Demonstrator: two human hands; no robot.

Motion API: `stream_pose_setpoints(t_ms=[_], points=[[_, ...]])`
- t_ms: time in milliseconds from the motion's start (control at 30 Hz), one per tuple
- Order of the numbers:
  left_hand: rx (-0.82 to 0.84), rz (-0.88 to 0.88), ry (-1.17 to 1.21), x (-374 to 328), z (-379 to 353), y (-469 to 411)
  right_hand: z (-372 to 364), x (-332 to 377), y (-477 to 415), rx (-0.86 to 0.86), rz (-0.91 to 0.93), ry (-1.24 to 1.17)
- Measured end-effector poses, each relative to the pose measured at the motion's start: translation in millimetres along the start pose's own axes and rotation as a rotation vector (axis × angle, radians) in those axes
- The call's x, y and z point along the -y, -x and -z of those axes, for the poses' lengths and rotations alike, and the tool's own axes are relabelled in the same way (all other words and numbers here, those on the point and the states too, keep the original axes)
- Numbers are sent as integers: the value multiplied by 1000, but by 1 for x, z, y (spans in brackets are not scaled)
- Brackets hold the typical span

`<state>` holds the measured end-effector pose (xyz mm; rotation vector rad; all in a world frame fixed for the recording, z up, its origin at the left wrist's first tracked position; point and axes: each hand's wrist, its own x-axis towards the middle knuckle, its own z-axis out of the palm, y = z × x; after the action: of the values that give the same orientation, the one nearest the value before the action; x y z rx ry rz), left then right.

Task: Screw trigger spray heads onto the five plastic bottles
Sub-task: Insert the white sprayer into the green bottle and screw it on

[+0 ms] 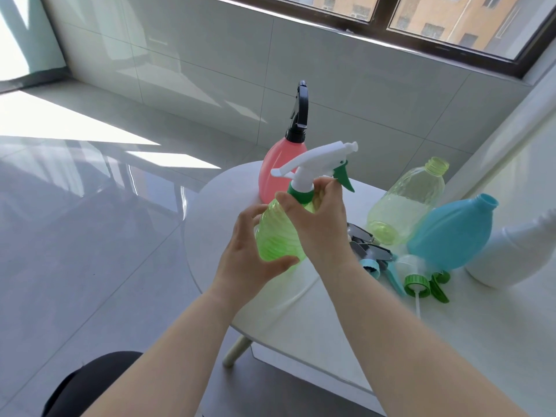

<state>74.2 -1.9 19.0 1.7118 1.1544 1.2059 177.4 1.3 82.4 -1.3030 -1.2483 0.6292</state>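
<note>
The fingers of my right hand pinch the green collar of the white spray head, and the fingers of my left hand wrap the belly of the green bottle, held tilted above the tabletop. I judge this the second bottle: the pink bottle behind already wears a black head. Next I need to twist the collar snug while bracing the bottle. The pale yellow bottle, blue bottle and white bottle wait uncapped to my right, beside the loose spray heads.
</note>
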Motion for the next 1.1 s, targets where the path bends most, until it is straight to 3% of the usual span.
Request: stream_pose_setpoints(t_ms=[200, 400, 533, 733, 833, 1000, 1100], points=[[14, 5, 24, 1, 2, -1, 11, 1, 2, 205, 5, -63], [20, -6, 32, 3, 1, -3, 4, 1, -1, 12, -40, -40], [101, -1, 41, 5, 6, -4, 3, 1, -7, 4, -88, -28], [280, 100, 25, 7, 21, -10, 30, -2, -14, 273, -152, -387], [267, 116, 14, 7, 16, -8, 32, 1, -13, 379, -143, -353], [-55, 59, -201, -2, 5, -3, 20, 0, -9, 59, -187, -333], [-11, 16, -178, -6, 11, -4, 23, 1, -12, 47, -261, -463]])
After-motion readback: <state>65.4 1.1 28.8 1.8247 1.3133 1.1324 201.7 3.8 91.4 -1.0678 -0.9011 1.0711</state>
